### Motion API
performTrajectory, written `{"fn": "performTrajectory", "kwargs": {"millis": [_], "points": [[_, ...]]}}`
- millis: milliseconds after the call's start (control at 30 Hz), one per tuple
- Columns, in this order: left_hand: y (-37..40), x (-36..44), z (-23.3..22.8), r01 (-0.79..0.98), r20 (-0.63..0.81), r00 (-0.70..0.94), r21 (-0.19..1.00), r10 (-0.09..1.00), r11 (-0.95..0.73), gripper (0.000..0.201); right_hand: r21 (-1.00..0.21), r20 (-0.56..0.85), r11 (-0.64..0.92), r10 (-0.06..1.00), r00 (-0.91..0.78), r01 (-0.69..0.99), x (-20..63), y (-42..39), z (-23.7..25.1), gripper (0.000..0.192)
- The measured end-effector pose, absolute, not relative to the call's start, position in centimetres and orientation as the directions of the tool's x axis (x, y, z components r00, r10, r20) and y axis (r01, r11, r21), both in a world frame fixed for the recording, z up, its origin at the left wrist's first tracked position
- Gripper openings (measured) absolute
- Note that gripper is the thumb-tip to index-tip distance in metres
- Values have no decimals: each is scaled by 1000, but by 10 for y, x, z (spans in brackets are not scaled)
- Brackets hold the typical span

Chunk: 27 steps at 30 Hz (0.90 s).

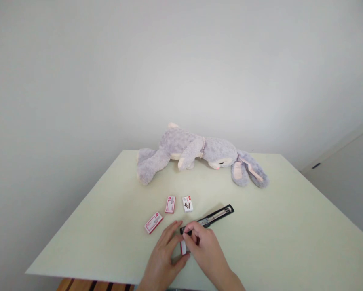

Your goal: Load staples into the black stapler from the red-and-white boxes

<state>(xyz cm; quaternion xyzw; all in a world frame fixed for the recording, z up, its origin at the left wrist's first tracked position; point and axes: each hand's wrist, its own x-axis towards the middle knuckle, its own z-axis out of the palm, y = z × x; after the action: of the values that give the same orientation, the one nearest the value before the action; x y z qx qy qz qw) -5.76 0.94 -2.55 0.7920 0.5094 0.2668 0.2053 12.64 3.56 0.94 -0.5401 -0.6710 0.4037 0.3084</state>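
Head view: left hand (165, 252) and right hand (204, 246) meet at the near table (290, 242) edge, fingers pinched together on a small red-and-white box (183, 247). Black stapler (212, 218) lies open, touching the right fingertips. Three more boxes (170, 204) lie beyond; plush rabbit (196, 153) at the far edge.

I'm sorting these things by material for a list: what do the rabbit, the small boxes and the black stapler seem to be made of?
Rabbit: soft grey plush, by its fuzzy, matted pile.
Boxes: probably printed card, matt white and red, with crisp folded edges.
Stapler: lying open, a black shell, likely plastic or painted metal, with a shiny silvery rail inside that looks like metal.
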Motion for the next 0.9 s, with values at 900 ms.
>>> {"fn": "performTrajectory", "kwargs": {"millis": [900], "points": [[-1,-14,-24,842,245,162,470,956,-263,35,-840,-230,-205,973,14,502,246,33,-32,45]]}}
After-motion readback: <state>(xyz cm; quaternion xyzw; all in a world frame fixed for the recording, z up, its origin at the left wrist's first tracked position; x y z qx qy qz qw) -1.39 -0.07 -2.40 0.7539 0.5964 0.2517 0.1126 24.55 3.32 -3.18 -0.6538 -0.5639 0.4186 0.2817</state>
